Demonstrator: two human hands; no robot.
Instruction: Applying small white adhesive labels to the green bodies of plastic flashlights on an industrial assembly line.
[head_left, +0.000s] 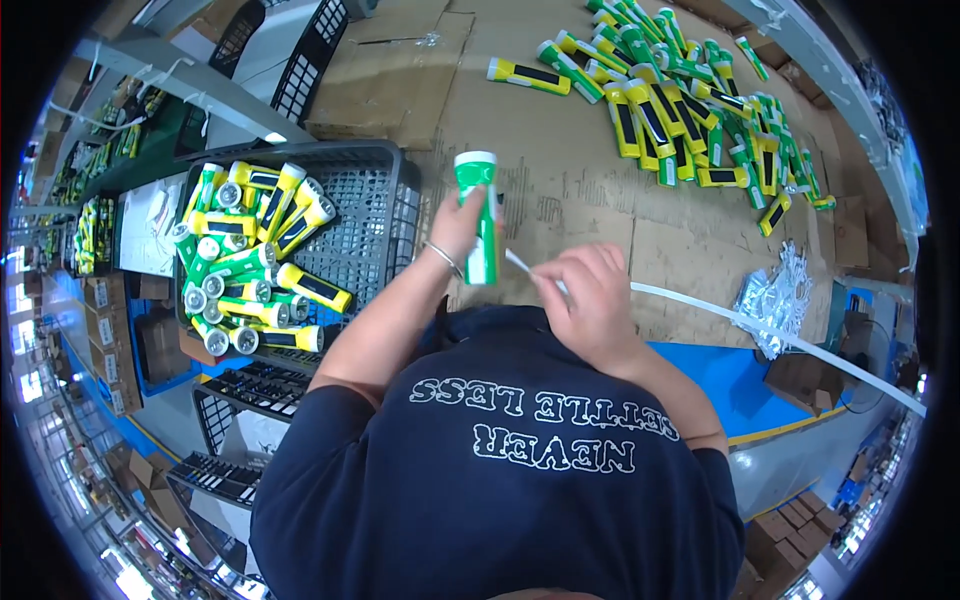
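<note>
My left hand is wrapped round a green flashlight with a white rim. The flashlight stands roughly upright in the picture, its wide head pointing away from me. To the right, my right hand pinches a long narrow white strip. A short free end of this strip sticks out from the fingertips toward the flashlight, without touching it. The rest runs off to the right past the table edge. Part of the flashlight's body is hidden by my left fingers.
A dark plastic crate at the left holds several green and yellow flashlights. Many more lie in a pile at the far right of the cardboard-covered table. A bundle of silvery strips rests near the right edge.
</note>
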